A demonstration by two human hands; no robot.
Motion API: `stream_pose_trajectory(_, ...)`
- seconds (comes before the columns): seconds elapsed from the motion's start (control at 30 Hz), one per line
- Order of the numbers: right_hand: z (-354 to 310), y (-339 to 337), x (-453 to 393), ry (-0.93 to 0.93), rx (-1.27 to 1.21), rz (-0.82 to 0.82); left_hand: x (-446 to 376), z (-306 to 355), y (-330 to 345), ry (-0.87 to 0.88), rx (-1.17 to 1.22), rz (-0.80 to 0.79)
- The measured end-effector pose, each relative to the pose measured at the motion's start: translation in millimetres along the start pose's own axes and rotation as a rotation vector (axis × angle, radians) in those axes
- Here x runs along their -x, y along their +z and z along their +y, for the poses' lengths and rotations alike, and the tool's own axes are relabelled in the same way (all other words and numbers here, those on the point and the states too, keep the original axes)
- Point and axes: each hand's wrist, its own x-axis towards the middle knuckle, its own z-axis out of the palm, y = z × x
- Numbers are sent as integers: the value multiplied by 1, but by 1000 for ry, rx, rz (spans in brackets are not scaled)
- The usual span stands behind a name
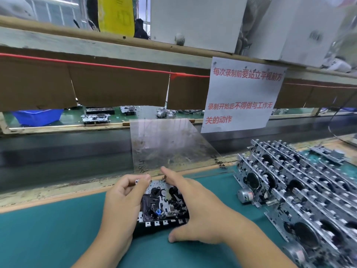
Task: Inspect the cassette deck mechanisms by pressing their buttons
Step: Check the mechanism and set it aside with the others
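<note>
At the green bench mat (48,229), your left hand (123,200) curls round the left end of a cassette deck mechanism (164,204), fingers hooked over its far corner at about 11 o'clock and thumb tucked in behind them, so that side is firmly gripped. The deck sits at the centre of your view, apparently resting on the mat, with its row of white buttons (164,222) along the near edge at 6 o'clock.

Your right hand (195,206) spans the deck's right side with fingers fairly straight: the forefinger reaches past the far edge towards 12 o'clock, the thumb lies low on the mat at about 5 o'clock, just below the buttons. That hand bears on the deck rather than closing round it; whether any finger is actually on a button is hard to tell, since the palm hides that end.

Risks from here, as a judgement: with the thumb coming in from below, a press could push the whole deck away from you unless the left hand braces it. The palm lies over exposed gears and levers, so a moving part could nip skin or be held still, giving a false reading. A scratched clear plastic sheet (170,144) leans just beyond the deck at 12 o'clock and could be knocked by the forefinger.

At 3 o'clock, the stacked mechanisms (301,186) stand close to your right forearm; a wide elbow swing could topple them.
</note>
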Motion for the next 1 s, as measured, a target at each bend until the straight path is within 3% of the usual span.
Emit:
stream_pose_trajectory(0.3, 2, 1, -6, -13, 92, 46, 0, 3, 1, -27, 29, -6)
stream_pose_trajectory(0.43, 9, -1, -1, -28, 39, -5, -1, 4, 0, -68, 58, 11)
stream_pose_trajectory(0.83, 20, -4, -3, 20, -40, 92, -1, 10, 0, -160, 87, 46)
stream_pose_trajectory(1.0, 23, -5, 0, 7, -76, 7, -2, 9, -1, -182, 96, 43)
